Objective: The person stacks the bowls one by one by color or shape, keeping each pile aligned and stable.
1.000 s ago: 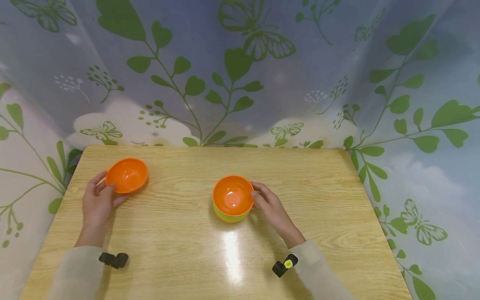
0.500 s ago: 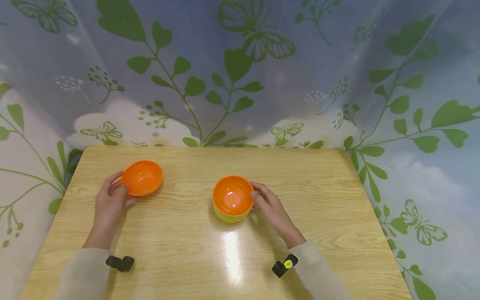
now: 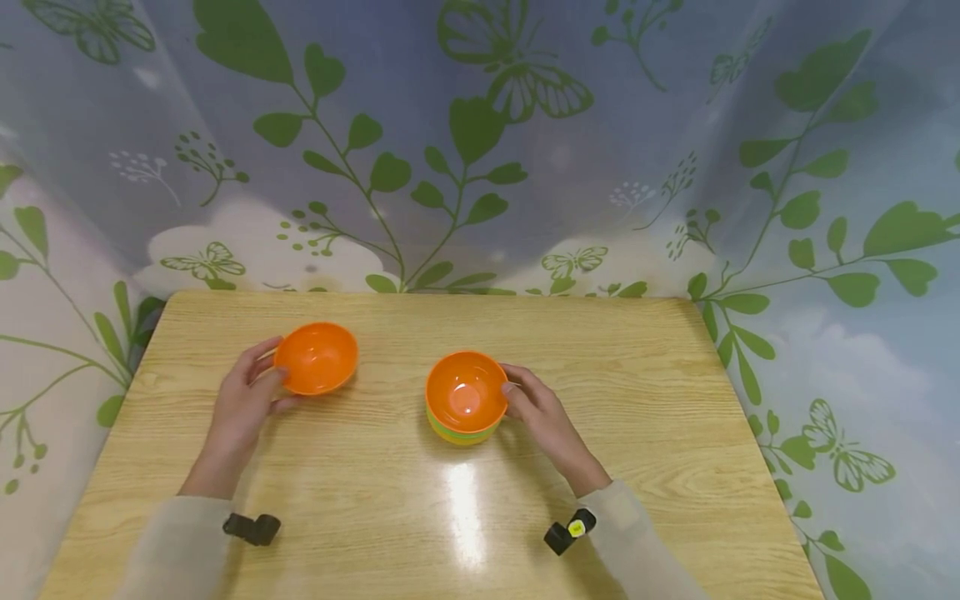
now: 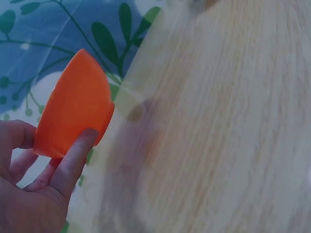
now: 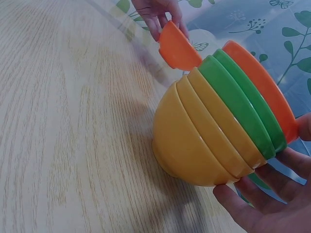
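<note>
My left hand (image 3: 238, 408) grips a single orange bowl (image 3: 317, 360) by its left rim, thumb at the near side. In the left wrist view this bowl (image 4: 77, 104) is raised above the table. Toward the middle stands a nested stack of bowls (image 3: 465, 393), an orange one on top. The right wrist view shows the stack's yellow bowls (image 5: 172, 131) at the bottom, green bowls (image 5: 238, 97) above them and the orange top bowl (image 5: 262, 80). My right hand (image 3: 546, 421) holds the stack at its right side, thumb at the top rim and fingers along the outside.
The light wooden table (image 3: 637, 375) carries the stack. Behind and beside it hangs a curtain (image 3: 645, 150) printed with leaves and butterflies. A black camera (image 3: 253, 529) is strapped at the left wrist, another camera (image 3: 570, 531) at the right.
My left hand has carried the orange bowl to the right, closer to the stack. The right hand and the stack have stayed in place.
</note>
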Demonstrator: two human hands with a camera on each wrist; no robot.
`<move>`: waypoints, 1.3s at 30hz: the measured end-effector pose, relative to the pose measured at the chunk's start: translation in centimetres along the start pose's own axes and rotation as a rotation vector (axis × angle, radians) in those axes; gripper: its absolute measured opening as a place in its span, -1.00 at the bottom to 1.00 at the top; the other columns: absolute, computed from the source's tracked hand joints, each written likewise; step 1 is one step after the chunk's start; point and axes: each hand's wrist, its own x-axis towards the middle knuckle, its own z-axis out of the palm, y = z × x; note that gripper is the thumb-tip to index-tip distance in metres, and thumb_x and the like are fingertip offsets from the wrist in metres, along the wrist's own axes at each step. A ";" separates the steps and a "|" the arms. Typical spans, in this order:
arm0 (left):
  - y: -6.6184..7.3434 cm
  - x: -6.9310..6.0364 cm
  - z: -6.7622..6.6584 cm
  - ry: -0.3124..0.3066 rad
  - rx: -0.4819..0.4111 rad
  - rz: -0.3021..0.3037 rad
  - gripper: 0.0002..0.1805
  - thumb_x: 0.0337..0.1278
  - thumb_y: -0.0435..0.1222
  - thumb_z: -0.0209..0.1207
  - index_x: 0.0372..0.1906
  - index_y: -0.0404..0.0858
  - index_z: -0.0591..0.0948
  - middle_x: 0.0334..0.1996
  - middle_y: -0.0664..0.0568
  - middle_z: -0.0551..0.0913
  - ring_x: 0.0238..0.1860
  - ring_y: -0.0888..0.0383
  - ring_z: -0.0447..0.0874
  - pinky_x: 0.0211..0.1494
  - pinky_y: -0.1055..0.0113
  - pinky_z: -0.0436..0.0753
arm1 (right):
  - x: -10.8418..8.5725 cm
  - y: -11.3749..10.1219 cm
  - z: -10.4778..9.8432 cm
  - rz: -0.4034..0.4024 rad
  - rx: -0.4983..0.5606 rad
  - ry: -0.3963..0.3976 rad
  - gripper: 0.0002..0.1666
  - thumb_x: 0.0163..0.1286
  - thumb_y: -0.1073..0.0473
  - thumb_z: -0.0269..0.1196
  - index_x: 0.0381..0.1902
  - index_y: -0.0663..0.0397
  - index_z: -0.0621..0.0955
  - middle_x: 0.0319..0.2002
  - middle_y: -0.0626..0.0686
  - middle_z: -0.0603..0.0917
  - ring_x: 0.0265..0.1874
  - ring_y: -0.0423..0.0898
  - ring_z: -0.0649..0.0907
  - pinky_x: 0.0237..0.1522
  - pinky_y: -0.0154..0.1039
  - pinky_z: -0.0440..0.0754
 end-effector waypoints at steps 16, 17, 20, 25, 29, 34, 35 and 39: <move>2.5 -1.2 1.8 -0.087 0.047 0.086 -0.35 0.72 -0.27 0.03 0.75 -0.11 0.22 0.62 -0.26 0.32 0.02 0.44 0.68 0.04 0.28 0.90 | 0.1 -0.1 -0.1 -0.001 0.008 0.002 -0.45 0.81 0.00 0.05 0.58 0.09 0.45 0.53 0.21 0.52 0.39 0.22 0.64 0.28 -0.22 0.81; 2.7 -1.2 1.9 -0.093 0.045 0.092 -0.35 0.72 -0.28 0.04 0.74 -0.11 0.22 0.63 -0.26 0.31 0.02 0.44 0.68 0.04 0.27 0.91 | 0.1 -0.1 -0.1 0.000 0.009 0.003 -0.45 0.81 0.00 0.05 0.58 0.09 0.45 0.53 0.20 0.52 0.40 0.22 0.64 0.28 -0.22 0.81; 3.2 -1.5 2.1 -0.112 0.043 0.112 -0.35 0.72 -0.29 0.04 0.74 -0.13 0.23 0.62 -0.28 0.31 0.02 0.44 0.69 0.03 0.26 0.91 | 0.1 -0.1 -0.1 -0.001 0.010 0.001 -0.45 0.81 0.00 0.04 0.58 0.09 0.45 0.54 0.21 0.52 0.40 0.22 0.64 0.28 -0.22 0.81; 4.1 -2.0 2.7 -0.131 0.050 0.128 -0.36 0.72 -0.28 0.04 0.73 -0.14 0.25 0.62 -0.30 0.32 0.01 0.42 0.70 0.00 0.31 0.91 | 0.0 -0.1 -0.1 -0.004 0.012 -0.003 -0.45 0.81 0.00 0.05 0.58 0.09 0.45 0.53 0.21 0.52 0.40 0.23 0.64 0.29 -0.22 0.81; 4.8 -2.4 3.2 -0.151 0.035 0.142 -0.36 0.71 -0.28 0.05 0.73 -0.15 0.26 0.59 -0.29 0.35 0.02 0.40 0.71 0.01 0.28 0.91 | 0.0 0.0 -0.1 -0.011 0.015 -0.008 -0.44 0.81 0.00 0.04 0.58 0.10 0.44 0.54 0.23 0.52 0.41 0.23 0.63 0.31 -0.22 0.80; 5.5 -2.9 3.8 -0.172 0.023 0.165 -0.38 0.71 -0.29 0.05 0.72 -0.16 0.28 0.56 -0.28 0.39 0.03 0.41 0.73 0.02 0.24 0.91 | 0.0 0.1 -0.1 -0.018 0.017 -0.012 -0.44 0.81 -0.01 0.05 0.59 0.11 0.44 0.54 0.24 0.51 0.41 0.24 0.63 0.31 -0.22 0.80; 5.7 -2.9 3.9 -0.176 0.021 0.165 -0.38 0.71 -0.29 0.05 0.71 -0.16 0.28 0.56 -0.28 0.39 0.03 0.41 0.73 0.02 0.24 0.92 | 0.0 0.1 -0.1 -0.019 0.017 -0.013 -0.44 0.81 -0.01 0.04 0.59 0.10 0.44 0.54 0.24 0.51 0.41 0.24 0.63 0.31 -0.21 0.80; 6.2 -3.2 4.3 -0.187 0.012 0.158 -0.39 0.71 -0.31 0.04 0.71 -0.18 0.29 0.55 -0.29 0.40 0.03 0.40 0.73 0.02 0.26 0.91 | 0.0 0.2 -0.1 -0.027 0.015 -0.019 -0.44 0.81 -0.02 0.04 0.59 0.10 0.44 0.54 0.24 0.51 0.41 0.24 0.64 0.31 -0.21 0.79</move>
